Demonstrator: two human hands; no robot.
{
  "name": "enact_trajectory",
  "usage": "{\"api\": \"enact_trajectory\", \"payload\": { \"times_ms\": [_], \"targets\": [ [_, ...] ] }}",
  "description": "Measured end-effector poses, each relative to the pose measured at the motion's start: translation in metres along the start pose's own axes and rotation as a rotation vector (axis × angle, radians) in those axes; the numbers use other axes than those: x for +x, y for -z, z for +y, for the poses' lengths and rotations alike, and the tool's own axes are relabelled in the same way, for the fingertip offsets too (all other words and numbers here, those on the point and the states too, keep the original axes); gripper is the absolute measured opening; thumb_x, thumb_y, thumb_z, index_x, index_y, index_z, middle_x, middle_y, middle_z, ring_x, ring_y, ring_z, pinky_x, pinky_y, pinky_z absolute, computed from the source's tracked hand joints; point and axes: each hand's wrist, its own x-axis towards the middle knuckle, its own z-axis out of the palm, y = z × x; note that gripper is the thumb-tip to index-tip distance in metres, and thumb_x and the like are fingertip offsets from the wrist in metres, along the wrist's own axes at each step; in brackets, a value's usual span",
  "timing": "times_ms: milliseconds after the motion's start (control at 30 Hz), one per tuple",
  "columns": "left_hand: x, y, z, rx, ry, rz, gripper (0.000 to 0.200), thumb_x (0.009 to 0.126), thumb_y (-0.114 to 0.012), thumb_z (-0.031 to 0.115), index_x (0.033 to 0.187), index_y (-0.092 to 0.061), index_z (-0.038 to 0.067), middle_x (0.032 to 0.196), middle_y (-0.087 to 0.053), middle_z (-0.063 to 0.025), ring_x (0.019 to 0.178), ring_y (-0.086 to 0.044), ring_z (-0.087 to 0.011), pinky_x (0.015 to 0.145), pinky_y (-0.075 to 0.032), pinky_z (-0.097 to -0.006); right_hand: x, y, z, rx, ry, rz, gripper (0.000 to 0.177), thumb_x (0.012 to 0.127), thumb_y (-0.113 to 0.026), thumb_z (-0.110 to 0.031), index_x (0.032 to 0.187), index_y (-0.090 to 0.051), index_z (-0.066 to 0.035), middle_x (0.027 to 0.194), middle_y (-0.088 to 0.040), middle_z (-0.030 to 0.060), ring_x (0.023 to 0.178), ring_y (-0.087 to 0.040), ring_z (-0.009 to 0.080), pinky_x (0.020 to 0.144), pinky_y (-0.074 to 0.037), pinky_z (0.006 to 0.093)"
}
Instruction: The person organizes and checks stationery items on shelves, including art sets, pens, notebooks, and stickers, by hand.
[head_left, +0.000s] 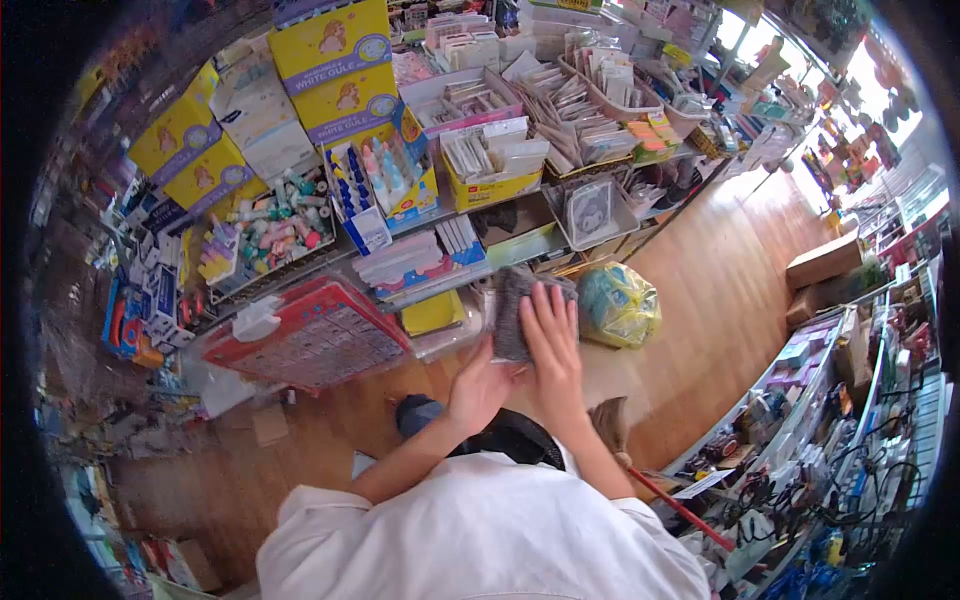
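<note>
A folded dark grey cloth [508, 318] is at the middle of the view, in front of the shelf edge. My right hand [549, 340] lies over it with the fingers stretched out flat, covering its right part. My left hand [480, 388] is at the cloth's lower left edge, its fingers pointing up toward it and partly hidden. Just right of the cloth sits a round bundle in a yellow see-through bag [620, 305]. A yellow packet [434, 312] is to the left of the cloth.
Shelves ahead hold glue boxes [340, 45], a basket of small bottles [275, 232] and trays of packets [492, 160]. A red-framed board [310, 335] leans at the left. A broom with a red handle [690, 512] is at the lower right, beside crowded shelves. Cardboard boxes [825, 262] stand at the right.
</note>
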Motion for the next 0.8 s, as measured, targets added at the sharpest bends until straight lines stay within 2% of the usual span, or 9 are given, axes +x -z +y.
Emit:
{"api": "enact_trajectory", "payload": {
  "times_ms": [167, 300, 433, 567, 633, 700, 733, 767, 800],
  "targets": [
    [0.01, 0.009, 0.026, 0.055, -0.02, -0.043, 0.043, 0.099, -0.038, 0.033, 0.137, -0.039, 0.012, 0.134, -0.048, -0.0042, 0.123, -0.044, -0.0191, 0.104, -0.033, -0.0389, -0.029, -0.004, 0.002, 0.027, 0.122, -0.123, 0.055, 0.072, -0.056, -0.001, 0.127, -0.05, 0.002, 0.139, -0.042, 0.0204, 0.132, -0.036, 0.0382, 0.108, -0.025, 0.0516],
    [0.002, 0.001, 0.009, -0.003, 0.096, -0.146, 0.042, 0.099, -0.038, 0.034, 0.136, -0.04, 0.014, 0.135, -0.046, -0.0043, 0.124, -0.044, -0.0198, 0.104, -0.033, -0.0421, -0.004, 0.007, 0.001, 0.01, -0.083, 0.093, 0.052, 0.075, -0.049, 0.006, 0.126, -0.053, 0.001, 0.137, -0.044, 0.0198, 0.132, -0.035, 0.0387, 0.108, -0.026, 0.0501],
    [-0.004, 0.005, 0.022, 0.055, 0.026, 0.083, 0.051, 0.098, -0.033, 0.043, 0.137, -0.037, 0.01, 0.134, -0.048, -0.0069, 0.126, -0.043, -0.0226, 0.107, -0.032, -0.0393, -0.003, -0.013, -0.019, 0.137, 0.069, -0.088, 0.06, 0.07, -0.049, 0.006, 0.13, -0.048, 0.001, 0.142, -0.039, 0.0178, 0.136, -0.028, 0.0375, 0.11, -0.02, 0.0505],
    [-0.01, 0.007, 0.05, 0.099, 0.003, -0.086, 0.062, 0.098, -0.023, 0.053, 0.138, -0.035, 0.008, 0.137, -0.044, -0.0079, 0.126, -0.043, -0.0196, 0.106, -0.033, -0.039, -0.013, -0.012, -0.017, 0.066, 0.132, -0.204, 0.061, 0.073, -0.054, 0.001, 0.133, -0.045, -0.003, 0.144, -0.035, 0.0165, 0.136, -0.029, 0.0352, 0.11, -0.022, 0.0505],
    [-0.014, -0.003, 0.049, 0.088, 0.026, -0.024, 0.072, 0.095, -0.018, 0.061, 0.141, -0.03, 0.006, 0.139, -0.042, -0.0091, 0.128, -0.04, -0.02, 0.107, -0.03, -0.0372, -0.012, -0.011, -0.012, 0.076, 0.11, -0.25, 0.064, 0.071, -0.056, 0.001, 0.134, -0.045, -0.003, 0.144, -0.035, 0.0167, 0.136, -0.029, 0.0343, 0.11, -0.022, 0.0496],
    [-0.012, -0.006, 0.051, 0.313, 0.075, -0.056, 0.078, 0.093, -0.02, 0.063, 0.141, -0.029, 0.003, 0.14, -0.04, -0.0119, 0.129, -0.038, -0.0199, 0.108, -0.029, -0.0371, -0.014, -0.021, 0.0, 0.295, 0.015, -0.137, 0.07, 0.067, -0.063, 0.001, 0.135, -0.043, -0.003, 0.145, -0.032, 0.0188, 0.136, -0.029, 0.0342, 0.109, -0.026, 0.0463],
    [-0.01, -0.003, 0.053, 0.417, 0.131, -0.162, 0.08, 0.092, -0.018, 0.064, 0.142, -0.028, 0.002, 0.147, -0.029, -0.0139, 0.137, -0.027, -0.022, 0.111, -0.022, -0.0383, -0.017, -0.027, 0.0, 0.32, -0.066, -0.034, 0.068, 0.069, -0.068, 0.001, 0.133, -0.045, 0.0, 0.135, -0.046, 0.0197, 0.122, -0.05, 0.0288, 0.099, -0.04, 0.0394],
    [-0.009, 0.002, 0.051, 0.417, 0.127, -0.155, 0.08, 0.092, -0.018, 0.064, 0.142, -0.028, 0.002, 0.147, -0.029, -0.0139, 0.137, -0.027, -0.022, 0.111, -0.022, -0.0383, -0.019, -0.03, -0.003, 0.326, -0.064, -0.039, 0.068, 0.069, -0.068, 0.001, 0.133, -0.045, 0.0, 0.135, -0.046, 0.0197, 0.122, -0.05, 0.0288, 0.099, -0.04, 0.0394],
    [-0.006, 0.007, 0.047, 0.858, -0.019, -0.159, 0.079, 0.093, -0.018, 0.064, 0.142, -0.029, 0.003, 0.15, -0.022, -0.015, 0.139, -0.019, -0.0248, 0.112, -0.018, -0.04, -0.021, -0.033, -0.005, 0.413, -0.325, 0.008, 0.061, 0.073, -0.069, 0.0, 0.13, -0.048, 0.0, 0.125, -0.054, 0.0167, 0.109, -0.055, 0.0231, 0.09, -0.045, 0.0348]
  ]
}}
